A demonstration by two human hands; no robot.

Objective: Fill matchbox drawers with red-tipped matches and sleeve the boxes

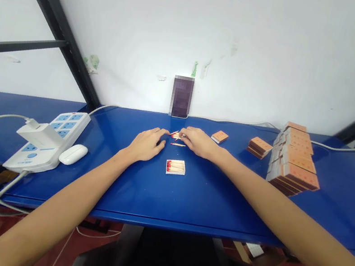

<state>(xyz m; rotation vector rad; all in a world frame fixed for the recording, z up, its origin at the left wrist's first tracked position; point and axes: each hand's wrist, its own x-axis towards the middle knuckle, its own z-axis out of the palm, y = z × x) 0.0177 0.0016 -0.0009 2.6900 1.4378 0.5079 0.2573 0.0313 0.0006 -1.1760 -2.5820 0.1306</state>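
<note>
Several loose red-tipped matches (174,135) lie in a small pile between my hands on the blue table (140,190). My left hand (147,143) rests palm down, its index finger stretched to the left end of the pile and its thumb apart. At the pile's right side, my right hand (196,141) has its thumb and forefinger pinched on what looks like a match, partly hidden by the fingers. A single match (178,144) lies just in front of the pile. Nearer me sits an open matchbox tray (175,173) holding matches, their red heads to the left.
Right of my hands are an orange matchbox (220,136), a short stack of matchboxes (259,146) and a tall block of them (296,158). On the left lie a power strip (74,121) with a plugged-in charger and a white case (73,154). A blurred dark device (181,97) leans on the wall.
</note>
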